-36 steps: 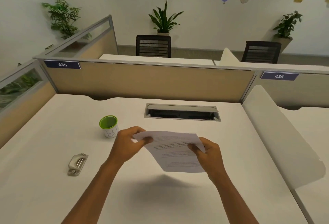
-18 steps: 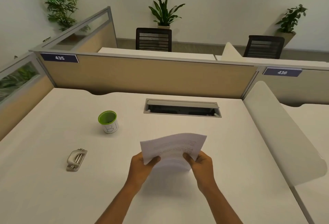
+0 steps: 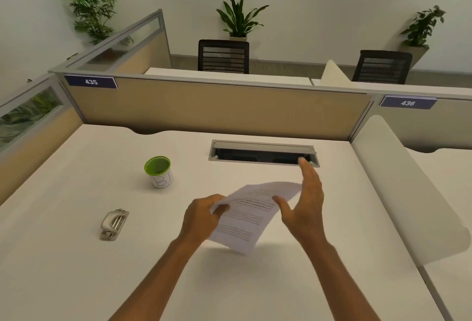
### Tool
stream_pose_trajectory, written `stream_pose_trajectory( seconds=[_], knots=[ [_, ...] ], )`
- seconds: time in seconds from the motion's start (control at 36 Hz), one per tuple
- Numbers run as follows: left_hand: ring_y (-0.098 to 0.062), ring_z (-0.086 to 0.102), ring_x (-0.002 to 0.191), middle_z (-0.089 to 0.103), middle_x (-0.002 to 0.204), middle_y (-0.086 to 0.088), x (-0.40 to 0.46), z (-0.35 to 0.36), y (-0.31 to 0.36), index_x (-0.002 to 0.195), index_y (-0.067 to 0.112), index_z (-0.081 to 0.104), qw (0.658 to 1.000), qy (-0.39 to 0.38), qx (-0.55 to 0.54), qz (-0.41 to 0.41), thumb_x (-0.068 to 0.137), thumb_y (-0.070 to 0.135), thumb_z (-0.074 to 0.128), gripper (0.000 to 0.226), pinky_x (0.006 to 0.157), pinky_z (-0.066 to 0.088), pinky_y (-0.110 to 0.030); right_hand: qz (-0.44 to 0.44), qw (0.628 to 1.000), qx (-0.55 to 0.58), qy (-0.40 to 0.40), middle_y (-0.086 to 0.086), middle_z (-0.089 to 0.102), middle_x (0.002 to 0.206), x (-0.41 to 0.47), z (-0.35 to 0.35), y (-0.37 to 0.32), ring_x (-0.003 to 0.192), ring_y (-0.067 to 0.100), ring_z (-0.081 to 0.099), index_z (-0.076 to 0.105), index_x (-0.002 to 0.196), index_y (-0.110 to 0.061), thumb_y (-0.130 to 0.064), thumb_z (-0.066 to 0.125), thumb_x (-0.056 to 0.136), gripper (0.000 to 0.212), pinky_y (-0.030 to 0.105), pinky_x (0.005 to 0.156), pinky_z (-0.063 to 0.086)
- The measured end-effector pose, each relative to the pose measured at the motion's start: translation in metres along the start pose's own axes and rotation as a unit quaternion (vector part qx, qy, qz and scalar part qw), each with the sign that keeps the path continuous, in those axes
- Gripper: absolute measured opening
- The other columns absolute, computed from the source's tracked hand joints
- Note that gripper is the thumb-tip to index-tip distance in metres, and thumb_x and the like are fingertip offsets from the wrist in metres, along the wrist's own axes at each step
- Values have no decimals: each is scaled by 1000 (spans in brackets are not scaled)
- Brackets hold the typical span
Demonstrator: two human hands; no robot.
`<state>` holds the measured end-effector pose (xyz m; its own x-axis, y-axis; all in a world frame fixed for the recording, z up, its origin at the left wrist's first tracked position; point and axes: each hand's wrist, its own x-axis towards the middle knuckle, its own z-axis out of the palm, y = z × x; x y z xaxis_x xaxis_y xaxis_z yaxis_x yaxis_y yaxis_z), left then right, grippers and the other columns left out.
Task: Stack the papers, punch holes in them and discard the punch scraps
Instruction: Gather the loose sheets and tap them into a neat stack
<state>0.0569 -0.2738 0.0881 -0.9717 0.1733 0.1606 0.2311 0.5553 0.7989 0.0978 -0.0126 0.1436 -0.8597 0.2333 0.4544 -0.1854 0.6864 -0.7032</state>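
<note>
A thin stack of printed white papers (image 3: pixel 249 218) hangs tilted above the middle of the white desk (image 3: pixel 76 269). My left hand (image 3: pixel 201 218) pinches its left edge. Flat and with fingers stretched out, my right hand (image 3: pixel 304 206) stands upright against the right edge of the papers and holds nothing. A grey metal hole punch (image 3: pixel 113 223) lies on the desk to the left, apart from both hands. Behind it stands a white cup with a green rim (image 3: pixel 158 171) marked "B1".
A grey cable slot (image 3: pixel 263 153) is set into the desk beyond my right hand. Beige partition walls (image 3: pixel 217 109) close off the back and left. A white curved divider (image 3: pixel 408 188) borders the desk on the right.
My right hand has let go of the papers and opened flat beside their right edge. The papers have tipped from upright to slanted, held only by my left hand.
</note>
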Motion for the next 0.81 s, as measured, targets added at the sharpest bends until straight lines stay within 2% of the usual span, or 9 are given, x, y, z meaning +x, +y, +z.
stream_pose_trajectory(
  seconds=[0.08,0.14,0.22,0.31,0.39,0.44,0.64,0.72,0.81],
  knots=[
    [-16,74,86,82,104,8,13,-10,17,115,30,79,993,-49,79,74,101,34,68,18,72,61,-23,-65,993,-62,-76,-9,36,166,18,-8,-16,152,1,24,30,160,-34,-33,88,80,100,35,128,15],
    [-17,75,89,81,109,7,21,-15,29,118,33,76,985,-69,116,104,100,40,64,23,78,63,-26,-60,987,-76,-131,-9,52,155,22,-10,-20,142,13,44,48,151,-38,-36,85,82,79,45,126,30],
    [-18,76,91,81,111,7,27,-23,39,118,33,76,979,-68,131,141,96,49,59,32,81,64,-28,-65,984,-17,-167,-5,79,116,22,-16,-15,99,12,72,77,119,-27,-36,79,88,33,43,96,62],
    [-16,76,90,82,108,10,29,-37,32,112,33,79,985,-65,109,114,95,47,63,27,76,63,-23,-59,987,17,-148,-13,77,95,15,-22,-2,76,5,73,78,105,-28,-28,71,95,12,25,75,65],
    [-14,76,88,83,98,14,27,-51,9,100,31,83,998,-49,42,26,93,29,78,9,73,65,-30,-3,991,64,-118,-34,73,86,5,-26,10,81,-6,72,76,102,-34,-10,71,98,24,7,68,55],
    [-12,77,86,83,91,13,22,-57,-8,90,31,83,998,-31,-36,-34,88,21,85,10,74,65,-33,35,989,88,-118,-37,74,85,-1,-30,16,84,-7,72,75,100,-38,-7,71,97,32,5,67,53],
    [-18,81,100,85,105,1,-4,-48,-28,99,31,83,951,30,-280,-129,82,20,91,22,85,66,-25,168,961,208,-67,-16,81,87,-21,-27,31,79,5,76,82,91,-42,-15,82,90,27,12,62,56],
    [-15,81,101,84,110,2,-9,-35,-23,103,33,84,941,27,-308,-138,81,14,92,30,83,65,-23,197,951,237,-39,-11,82,90,-27,-21,30,80,8,77,83,95,-36,-14,84,88,23,14,63,58],
    [-10,81,92,85,100,8,-14,-20,-20,93,31,84,938,65,-300,-159,80,11,91,25,74,62,-16,226,945,236,-25,-11,82,89,-36,-12,33,80,10,77,82,99,-30,-17,84,89,17,16,62,59]
  ],
)
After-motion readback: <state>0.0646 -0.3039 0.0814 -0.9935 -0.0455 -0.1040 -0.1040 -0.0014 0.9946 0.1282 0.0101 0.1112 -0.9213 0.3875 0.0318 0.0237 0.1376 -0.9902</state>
